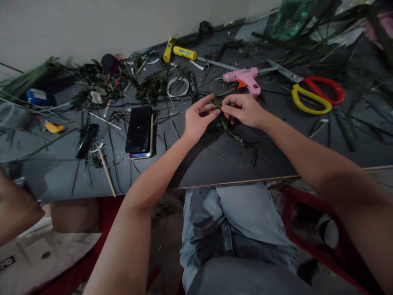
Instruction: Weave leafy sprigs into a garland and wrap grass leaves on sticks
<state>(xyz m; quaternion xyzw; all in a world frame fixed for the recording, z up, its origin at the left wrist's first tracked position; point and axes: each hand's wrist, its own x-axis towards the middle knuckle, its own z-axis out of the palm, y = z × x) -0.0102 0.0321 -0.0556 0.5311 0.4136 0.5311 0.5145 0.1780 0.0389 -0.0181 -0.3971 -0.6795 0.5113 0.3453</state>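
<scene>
A dark green braided strip of leaves runs from between my two hands down toward the table's front edge. My left hand pinches its upper end with thumb and fingers. Just to the right, my right hand grips the same end, thumb and forefinger pressed together close to the left fingertips. Beyond my right hand lies a pink glue gun with an orange trigger. The exact spot where the fingers meet the strip is partly covered by them.
Scissors with red and yellow handles lie at the right. Left of my arm rest stacked phones. A white wire coil, yellow glue sticks, a wooden stick and leaf scraps cover the table. Another person's arm shows at left.
</scene>
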